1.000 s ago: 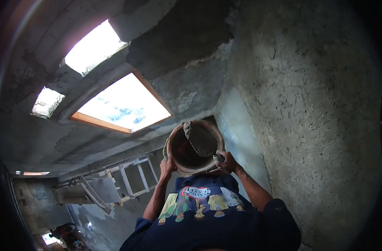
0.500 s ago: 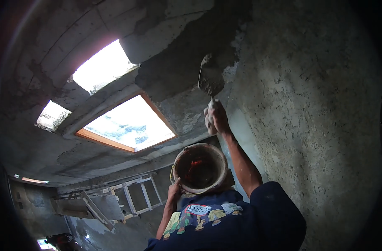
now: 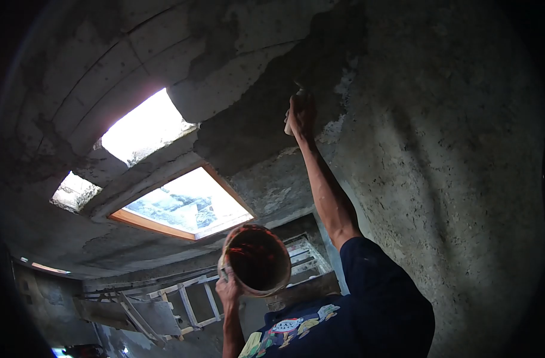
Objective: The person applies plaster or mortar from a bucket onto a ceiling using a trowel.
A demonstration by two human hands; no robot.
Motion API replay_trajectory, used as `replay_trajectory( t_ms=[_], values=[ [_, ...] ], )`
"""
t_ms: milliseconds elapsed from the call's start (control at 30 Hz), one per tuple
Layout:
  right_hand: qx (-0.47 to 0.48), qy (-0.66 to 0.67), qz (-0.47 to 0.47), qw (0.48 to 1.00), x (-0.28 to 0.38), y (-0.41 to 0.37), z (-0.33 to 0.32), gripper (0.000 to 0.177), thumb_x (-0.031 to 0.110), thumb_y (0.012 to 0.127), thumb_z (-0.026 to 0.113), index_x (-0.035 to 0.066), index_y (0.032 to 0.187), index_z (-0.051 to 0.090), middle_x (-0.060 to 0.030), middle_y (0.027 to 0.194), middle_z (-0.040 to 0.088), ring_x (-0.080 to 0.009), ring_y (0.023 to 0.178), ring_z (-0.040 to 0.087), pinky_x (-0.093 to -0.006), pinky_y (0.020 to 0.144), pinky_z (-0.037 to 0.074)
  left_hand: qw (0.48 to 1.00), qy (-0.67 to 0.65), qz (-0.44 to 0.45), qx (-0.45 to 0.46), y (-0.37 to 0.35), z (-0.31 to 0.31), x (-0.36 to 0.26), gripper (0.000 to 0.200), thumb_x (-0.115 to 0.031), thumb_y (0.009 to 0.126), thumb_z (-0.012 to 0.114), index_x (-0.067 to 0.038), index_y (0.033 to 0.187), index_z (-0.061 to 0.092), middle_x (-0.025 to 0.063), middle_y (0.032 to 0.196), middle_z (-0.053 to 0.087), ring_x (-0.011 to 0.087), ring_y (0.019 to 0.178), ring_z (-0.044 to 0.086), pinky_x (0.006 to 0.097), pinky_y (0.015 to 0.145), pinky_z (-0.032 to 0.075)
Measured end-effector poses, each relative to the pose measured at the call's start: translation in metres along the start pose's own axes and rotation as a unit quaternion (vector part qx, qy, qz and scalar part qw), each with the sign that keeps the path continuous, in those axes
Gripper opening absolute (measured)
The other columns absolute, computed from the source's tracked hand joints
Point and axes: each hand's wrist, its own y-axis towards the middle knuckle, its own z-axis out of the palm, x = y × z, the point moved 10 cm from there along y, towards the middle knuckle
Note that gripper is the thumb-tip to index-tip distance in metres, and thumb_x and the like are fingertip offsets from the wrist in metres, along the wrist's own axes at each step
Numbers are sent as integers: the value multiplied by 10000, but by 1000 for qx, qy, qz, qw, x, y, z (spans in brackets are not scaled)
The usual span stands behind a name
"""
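High on the wall, my right hand (image 3: 302,113) is closed round the pale handle of a trowel (image 3: 288,126). The trowel's blade is hard to make out against the dark, wet-looking plaster (image 3: 272,89). Lower down, my left hand (image 3: 229,290) grips the rim of a round bucket (image 3: 226,253) from its left side. The bucket is tilted so its mouth faces the camera; its inside is dark with a reddish glow, and what it contains cannot be made out.
A wood-framed window opening (image 3: 153,230) lies left of my arm, with two rough bright wall openings (image 3: 144,128) beyond it. A wooden ladder-like frame (image 3: 189,304) and boards stand at lower left. Rough grey wall (image 3: 439,179) fills the right side.
My right hand has moved up the wall with the trowel, and the mortar-covered blade that showed clearly is now mostly lost against dark plaster. The bucket and left hand have shifted left and down.
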Motion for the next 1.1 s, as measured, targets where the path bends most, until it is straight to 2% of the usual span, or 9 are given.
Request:
replay_trajectory(
  t_ms=[167,400,500,733,833,933,1000,1033,1100],
  values=[
    [-167,-238,-242,926,58,2,13,407,233,891,559,-57,1158,459,-234,949,599,-347,866,629,-396,740,517,998,-34,-33,-34,4,-37,-12,551,-482,910,521,52,842,636,68,628,597,138,530,562,302,465,452],
    [17,-346,64,936,11,36,72,489,106,931,429,-110,1338,264,-308,1279,425,-400,1184,460,-431,956,420,995,-54,-69,-54,6,-37,14,549,-491,890,555,37,743,592,42,566,531,117,479,499,285,412,398],
    [-97,-354,-113,923,9,38,79,533,115,893,483,-134,1318,282,-272,1129,537,-315,864,650,-388,680,561,992,-59,-104,-43,-3,-31,23,542,-488,877,577,34,731,573,45,569,506,125,461,489,288,373,398],
    [-101,-355,-170,914,7,29,67,489,89,921,426,-124,1333,271,-276,1184,505,-326,1066,568,-391,866,500,993,-10,-118,27,-14,1,33,580,-511,877,560,59,789,615,61,654,567,144,566,536,313,494,438],
    [36,-96,90,991,-53,27,69,513,154,951,393,-74,1377,220,-280,1346,367,-377,1216,434,-414,978,397,987,12,-149,56,-21,7,31,608,-526,880,542,73,825,627,90,679,591,168,595,554,335,537,454],
    [-33,-253,11,967,-56,-2,50,468,165,924,455,-71,1306,325,-275,1276,436,-382,1146,492,-407,913,444,991,42,-119,44,-24,6,15,634,-543,880,526,82,855,627,111,686,606,188,625,573,345,579,466],
    [128,-551,-151,811,-34,-24,65,441,172,880,526,-73,1225,400,-280,1180,502,-388,1072,541,-417,867,467,995,22,-87,34,-13,10,31,600,-534,872,550,56,775,599,95,650,590,165,583,559,327,527,455],
    [130,-551,-151,811,-30,-27,57,441,172,880,526,-73,1225,400,-280,1180,502,-388,1072,541,-417,867,467,998,4,-58,22,-11,8,27,580,-524,863,573,31,696,571,78,614,573,143,540,546,308,475,445],
    [-10,-241,-51,969,-22,-21,10,468,167,840,578,-82,1203,420,-299,1117,531,-407,1028,558,-440,851,474,998,7,-52,18,-15,5,15,582,-523,863,573,39,713,582,85,628,586,148,559,553,315,495,452]
  ],
)
